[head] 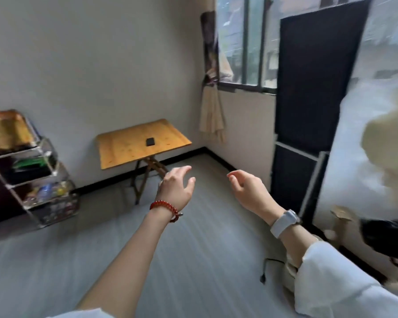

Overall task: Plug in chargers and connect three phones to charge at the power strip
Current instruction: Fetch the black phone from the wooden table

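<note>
Chargers, phones, power strip unseen; left hand (176,188) and right hand (248,191) hung empty, fingers loosely spread, likely mid-walk toward folding table (124,145).

Nothing readable here, honestly. The shot is pretty motion-blurred. The packages and bottles on the lower shelves of the wire cart (44,193) have colourful printing, but it's all smeared and I can't make out a single letter. The small black thing on the wooden folding table (124,148) shows no logo or marking. The poster-like strip beside the window (209,42) is just a dark blur, no words legible. The pale watch band (283,222) shows no visible brand either.
</note>
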Motion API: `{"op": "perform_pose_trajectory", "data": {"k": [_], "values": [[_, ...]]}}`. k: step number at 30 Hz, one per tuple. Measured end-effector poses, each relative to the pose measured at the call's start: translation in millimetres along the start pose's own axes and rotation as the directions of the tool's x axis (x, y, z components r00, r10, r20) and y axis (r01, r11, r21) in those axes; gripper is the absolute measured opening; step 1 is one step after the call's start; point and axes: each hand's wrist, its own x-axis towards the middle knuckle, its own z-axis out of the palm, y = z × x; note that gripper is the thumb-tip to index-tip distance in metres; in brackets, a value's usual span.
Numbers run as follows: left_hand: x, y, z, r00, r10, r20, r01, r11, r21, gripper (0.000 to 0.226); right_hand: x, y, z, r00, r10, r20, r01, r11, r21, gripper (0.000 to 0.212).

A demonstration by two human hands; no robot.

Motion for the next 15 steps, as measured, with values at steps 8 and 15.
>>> {"op": "perform_pose_trajectory", "data": {"k": [8, 15], "values": [[110.4, -178.7, -38.9, 0.961, -0.241, -0.134, 0.264, 0.946, 0.19, 0.044, 197.7, -44.4, 155.2, 0.935, -0.209, 0.285, 0.229, 0.973, -0.039, 0.028], [244.6, -341.6, -60.8, 0.927, -0.348, -0.141, 0.374, 0.888, 0.268, 0.053, 365.8, -81.8, 288.2, 0.896, -0.256, 0.363, 0.307, 0.947, -0.09, 0.031]]}}
